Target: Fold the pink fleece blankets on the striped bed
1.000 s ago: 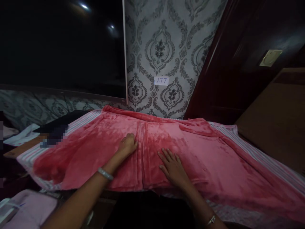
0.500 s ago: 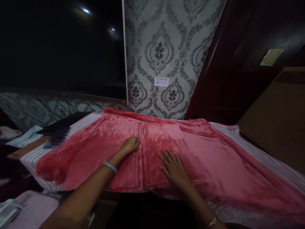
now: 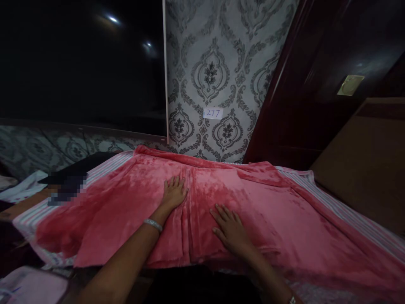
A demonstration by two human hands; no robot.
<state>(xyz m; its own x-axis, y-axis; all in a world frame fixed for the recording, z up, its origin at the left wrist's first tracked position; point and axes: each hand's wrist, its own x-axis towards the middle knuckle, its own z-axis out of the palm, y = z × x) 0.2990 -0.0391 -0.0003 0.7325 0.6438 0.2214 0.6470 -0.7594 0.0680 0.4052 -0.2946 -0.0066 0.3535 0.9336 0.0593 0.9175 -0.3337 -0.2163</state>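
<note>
A plush coral-red garment, possibly a robe or jacket, lies spread out with its two front edges meeting near the middle. My left hand rests open on it, fingers extended, just left of that vertical seam. To the right of the seam, my right hand also lies flat with its fingers spread on the plush. Neither hand grips anything. Under the garment is a striped cloth, which shows at the left and right sides.
A large dark screen hangs at the left above the surface. Patterned wallpaper carries a paper label reading 277. A brown board or box stands at the right. At lower left is a pale pink item.
My left hand has gone from closed fingers to fingers stretched flat on the garment. My right hand stays flat in about the same place. The view has shifted slightly.
</note>
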